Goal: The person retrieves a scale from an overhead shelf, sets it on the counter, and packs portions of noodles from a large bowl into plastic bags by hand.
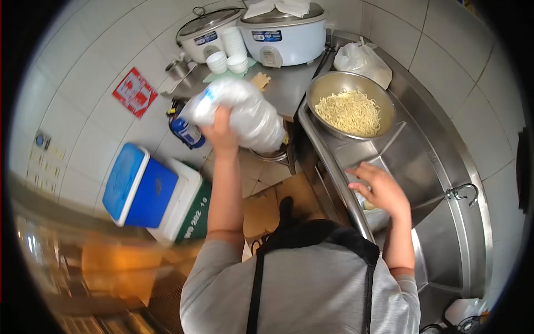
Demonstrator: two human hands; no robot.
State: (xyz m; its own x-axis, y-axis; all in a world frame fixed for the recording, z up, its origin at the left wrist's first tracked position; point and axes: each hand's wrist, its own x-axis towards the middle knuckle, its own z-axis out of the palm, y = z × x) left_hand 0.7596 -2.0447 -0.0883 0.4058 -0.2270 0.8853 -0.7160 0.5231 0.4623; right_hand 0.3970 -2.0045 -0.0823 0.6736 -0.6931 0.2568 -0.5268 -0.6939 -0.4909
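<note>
My left hand (pixel 222 133) grips a bulky clear plastic bag (pixel 250 114), raised left of the sink. Its contents look whitish, but I cannot make them out. Over the near part of the sink (pixel 406 158) is my right hand (pixel 384 192), fingers apart and holding nothing that I can see. Just below that hand lies a pale, partly hidden plastic bag (pixel 378 218); whether the fingers touch it I cannot tell. Beyond the hand, a large steel bowl (pixel 384 94) holds yellow noodles (pixel 349 111).
Two large rice cookers (pixel 286 42) and stacked white bowls (pixel 236 60) stand on the back counter. A white bag (pixel 361 60) sits behind the noodles. At left are a blue cooler box (pixel 147 189) and a blue cylinder (pixel 188 131). A tap (pixel 463 193) juts out at right.
</note>
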